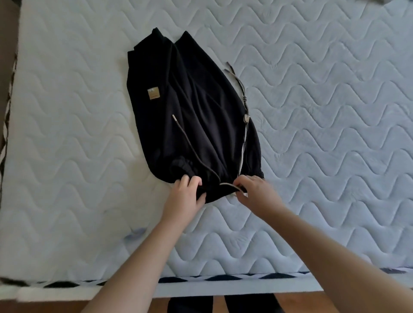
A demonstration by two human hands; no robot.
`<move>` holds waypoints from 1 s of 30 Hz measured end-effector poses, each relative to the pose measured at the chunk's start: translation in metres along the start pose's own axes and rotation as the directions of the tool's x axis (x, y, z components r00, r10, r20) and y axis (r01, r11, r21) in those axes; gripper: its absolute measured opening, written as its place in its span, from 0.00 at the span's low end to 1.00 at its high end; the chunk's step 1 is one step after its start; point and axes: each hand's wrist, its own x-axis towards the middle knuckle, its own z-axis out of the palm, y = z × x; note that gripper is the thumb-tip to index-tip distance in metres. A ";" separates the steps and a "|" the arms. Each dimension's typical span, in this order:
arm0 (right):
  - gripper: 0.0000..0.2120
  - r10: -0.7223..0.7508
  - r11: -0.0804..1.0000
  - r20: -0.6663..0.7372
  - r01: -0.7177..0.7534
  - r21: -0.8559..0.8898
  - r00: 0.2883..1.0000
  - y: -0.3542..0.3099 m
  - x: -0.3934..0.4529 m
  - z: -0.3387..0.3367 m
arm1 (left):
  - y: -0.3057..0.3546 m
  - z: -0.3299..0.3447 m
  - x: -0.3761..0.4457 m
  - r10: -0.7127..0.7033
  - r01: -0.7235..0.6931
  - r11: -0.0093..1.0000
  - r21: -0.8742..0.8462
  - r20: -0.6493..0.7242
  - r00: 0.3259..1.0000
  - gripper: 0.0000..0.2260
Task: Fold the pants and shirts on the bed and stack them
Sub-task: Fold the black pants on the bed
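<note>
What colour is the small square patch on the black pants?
Tan, or light brown. The patch shows best in the head view.

The tan patch [153,93] on the black garment [190,116] carries print too small to read. A dark item [377,1] at the top right is cut off by the edge, and the bed [324,111] runs out of view.

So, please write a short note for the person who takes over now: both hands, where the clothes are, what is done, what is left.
Left hand: grips the near edge of the black pants.
Right hand: pinches the same edge, by the drawstring.
Pants: folded lengthwise on the mattress, leg ends far away.
Done: the lengthwise fold.
Left: probably fold the near end over, then set the pants aside. No shirts or stack are in view.
</note>
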 end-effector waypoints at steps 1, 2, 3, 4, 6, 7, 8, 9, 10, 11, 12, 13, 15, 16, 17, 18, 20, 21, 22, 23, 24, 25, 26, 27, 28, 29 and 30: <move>0.09 0.009 0.999 0.001 -0.009 -0.043 1.000 0.003 0.000 -0.001 | 0.000 0.000 -0.001 -0.002 0.002 1.000 0.003 -0.013 1.000 0.12; 0.09 0.020 0.995 0.007 -0.019 -0.097 1.000 0.006 0.000 -0.002 | -0.001 0.001 0.000 -0.001 0.001 1.000 0.007 -0.024 1.000 0.12; 0.09 0.030 0.987 0.020 -0.026 -0.159 0.999 0.007 0.000 -0.001 | -0.001 0.002 0.001 0.002 -0.001 1.000 0.011 -0.032 0.999 0.11; 0.10 0.040 0.974 0.035 -0.031 -0.222 0.999 0.008 0.000 -0.001 | -0.001 0.002 0.001 0.003 -0.003 1.000 0.015 -0.035 0.999 0.11; 0.11 0.063 0.951 0.016 -0.056 -0.303 0.998 0.006 -0.001 0.001 | -0.001 0.002 0.004 0.004 -0.003 1.000 0.019 -0.033 0.999 0.11; 0.11 0.069 0.950 -0.027 -0.074 -0.304 0.997 0.004 -0.002 0.002 | -0.001 0.003 0.005 0.003 -0.003 1.000 0.020 -0.031 1.000 0.11; 0.10 0.074 0.958 -0.080 -0.093 -0.270 0.994 0.002 -0.003 0.001 | -0.001 0.004 0.006 0.003 -0.002 1.000 0.022 -0.028 1.000 0.11; 0.10 0.085 0.973 -0.127 -0.110 -0.205 0.988 0.000 -0.003 -0.001 | -0.001 0.005 0.006 0.003 -0.002 1.000 0.025 -0.022 1.000 0.11; 0.10 0.116 0.986 -0.149 -0.132 -0.102 0.982 -0.002 -0.002 -0.004 | -0.001 0.006 0.005 0.004 -0.003 1.000 0.028 -0.012 1.000 0.12; 0.11 0.175 0.984 -0.124 -0.172 0.036 0.977 -0.004 0.001 -0.008 | -0.001 0.007 0.005 0.006 -0.006 0.999 0.034 -0.002 1.000 0.12; 0.13 0.246 0.953 -0.045 -0.233 0.196 0.968 -0.007 0.005 -0.013 | -0.001 0.008 0.005 0.008 -0.008 0.999 0.042 0.007 1.000 0.13; 0.15 0.299 0.887 0.051 -0.297 0.353 0.953 -0.010 0.010 -0.018 | -0.001 0.008 0.004 0.009 -0.009 0.999 0.048 0.013 1.000 0.14; 0.15 0.353 0.681 0.189 -0.390 0.620 0.916 -0.020 0.021 -0.029 | -0.002 0.008 0.001 0.014 -0.016 0.998 0.053 0.025 1.000 0.15; 0.15 0.374 0.556 0.234 -0.419 0.718 0.897 -0.024 0.029 -0.035 | -0.003 0.007 0.000 0.023 -0.025 0.998 0.060 0.032 0.999 0.15; 0.15 0.389 0.444 0.269 -0.435 0.784 0.881 -0.027 0.036 -0.040 | -0.004 0.007 -0.002 0.033 -0.036 0.997 0.072 0.039 0.999 0.16; 0.15 0.398 0.359 0.295 -0.443 0.822 0.869 -0.029 0.044 -0.044 | -0.005 0.007 -0.003 0.041 -0.045 0.995 0.086 0.044 0.998 0.17; 0.13 0.414 0.269 0.320 -0.450 0.852 0.853 -0.033 0.056 -0.051 | -0.008 0.006 -0.005 0.044 -0.050 0.994 0.102 0.060 0.997 0.18; 0.12 0.424 0.254 0.307 -0.437 0.863 0.852 -0.035 0.061 -0.053 | -0.009 0.006 -0.006 0.041 -0.049 0.993 0.107 0.075 0.996 0.19; 0.11 0.437 0.253 0.276 -0.411 0.876 0.856 -0.036 0.066 -0.055 | -0.010 0.005 -0.007 0.041 -0.051 0.992 0.114 0.090 0.995 0.19; 0.10 0.451 0.265 0.232 -0.378 0.887 0.862 -0.038 0.070 -0.059 | -0.011 0.005 -0.007 0.041 -0.054 0.991 0.125 0.102 0.994 0.19; 0.10 0.455 0.280 0.191 -0.344 0.896 0.870 -0.040 0.075 -0.062 | -0.011 0.005 -0.007 0.040 -0.055 0.990 0.134 0.109 0.993 0.20; 0.09 0.443 0.292 0.167 -0.318 0.902 0.881 -0.042 0.079 -0.066 | -0.011 0.005 -0.006 0.039 -0.054 0.989 0.137 0.110 0.993 0.20; 0.08 0.415 0.309 0.159 -0.303 0.902 0.896 -0.044 0.083 -0.069 | -0.011 0.005 -0.006 0.038 -0.052 0.989 0.136 0.106 0.994 0.19; 0.08 0.383 0.345 0.154 -0.296 0.891 0.911 -0.045 0.087 -0.072 | -0.011 0.006 -0.005 0.039 -0.052 0.989 0.138 0.098 0.994 0.19; 0.10 0.356 0.423 0.140 -0.293 0.857 0.924 -0.044 0.089 -0.072 | -0.010 0.006 -0.004 0.041 -0.054 0.988 0.142 0.091 0.995 0.19; 0.12 0.339 0.538 0.112 -0.290 0.791 0.934 -0.042 0.090 -0.072 | -0.010 0.006 -0.003 0.044 -0.056 0.987 0.149 0.083 0.996 0.18; 0.15 0.326 0.651 0.077 -0.283 0.704 0.942 -0.040 0.089 -0.070 | -0.009 0.006 -0.002 0.045 -0.056 0.986 0.155 0.072 0.996 0.17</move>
